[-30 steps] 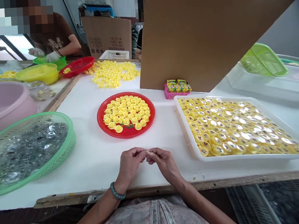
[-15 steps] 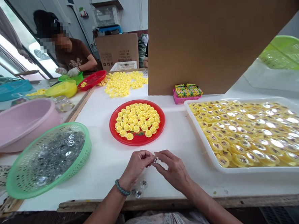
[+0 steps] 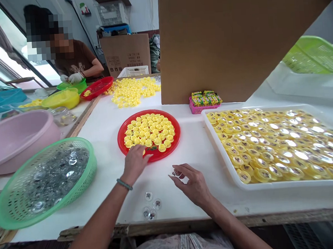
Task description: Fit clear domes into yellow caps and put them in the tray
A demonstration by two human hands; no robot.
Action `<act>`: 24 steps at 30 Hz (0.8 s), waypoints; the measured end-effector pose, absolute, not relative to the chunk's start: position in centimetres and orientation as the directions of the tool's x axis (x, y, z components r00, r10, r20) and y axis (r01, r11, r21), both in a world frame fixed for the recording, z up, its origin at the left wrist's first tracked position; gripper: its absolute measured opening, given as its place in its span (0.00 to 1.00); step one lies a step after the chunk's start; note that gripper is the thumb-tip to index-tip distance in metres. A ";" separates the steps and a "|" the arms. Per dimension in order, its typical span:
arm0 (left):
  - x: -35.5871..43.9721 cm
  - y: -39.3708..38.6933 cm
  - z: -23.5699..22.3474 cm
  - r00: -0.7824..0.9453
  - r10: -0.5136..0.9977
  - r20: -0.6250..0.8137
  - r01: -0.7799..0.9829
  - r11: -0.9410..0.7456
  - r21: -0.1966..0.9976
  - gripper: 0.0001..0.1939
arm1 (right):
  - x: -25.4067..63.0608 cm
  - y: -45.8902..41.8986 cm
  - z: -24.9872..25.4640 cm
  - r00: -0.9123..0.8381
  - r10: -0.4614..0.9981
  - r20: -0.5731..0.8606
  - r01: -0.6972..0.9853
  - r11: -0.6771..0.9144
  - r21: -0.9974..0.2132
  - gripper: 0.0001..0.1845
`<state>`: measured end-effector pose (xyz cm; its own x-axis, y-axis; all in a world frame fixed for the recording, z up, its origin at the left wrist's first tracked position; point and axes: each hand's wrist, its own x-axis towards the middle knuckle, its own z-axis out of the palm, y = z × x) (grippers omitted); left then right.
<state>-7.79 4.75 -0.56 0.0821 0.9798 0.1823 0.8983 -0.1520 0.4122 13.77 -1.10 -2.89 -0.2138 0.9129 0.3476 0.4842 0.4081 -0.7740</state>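
Over the near-left rim of one round red plastic plate, the left hand is touching the small yellow plastic cups; whether its fingers are gripping one is unclear. Right-hand fingers are pinching one clear round plastic cap above the white tabletop. Four loose clear caps are lying nearby; beyond, one gloved person is working.

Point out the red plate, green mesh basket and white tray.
Red plate [image 3: 172, 149]: head view, bare surface, near right.
Green mesh basket [image 3: 86, 179]: head view, right wall.
White tray [image 3: 272, 186]: head view, near rim.
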 end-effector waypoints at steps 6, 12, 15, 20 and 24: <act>-10.5 7.9 -1.9 0.190 0.978 0.088 0.975 -0.198 0.100 0.08 | 14.3 -1.5 -2.3 -0.256 0.900 0.354 0.432 0.434 -0.790 0.14; -10.8 8.2 -2.5 0.215 0.972 0.094 0.965 -0.226 0.133 0.07 | 14.9 -2.0 -2.8 -0.276 0.893 0.355 0.464 0.448 -0.764 0.14; -10.9 8.1 -2.0 0.232 0.967 0.105 0.959 -0.245 0.144 0.07 | 15.0 -2.1 -2.8 -0.288 0.879 0.379 0.478 0.475 -0.739 0.14; -8.1 5.0 -0.6 0.334 0.905 0.264 0.881 -0.399 0.254 0.10 | 15.8 -2.4 -2.8 -0.305 0.876 0.375 0.532 0.483 -0.695 0.14; -4.4 1.4 -1.9 0.493 0.849 0.191 0.752 -0.526 0.396 0.13 | 16.6 -2.2 -3.0 -0.374 0.866 0.332 0.588 0.498 -0.637 0.15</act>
<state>-4.45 1.41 -1.88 0.4931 0.8487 0.1911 0.7525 -0.5263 0.3959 16.57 -2.19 -3.02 -0.3742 0.8659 0.3318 0.5879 0.4983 -0.6373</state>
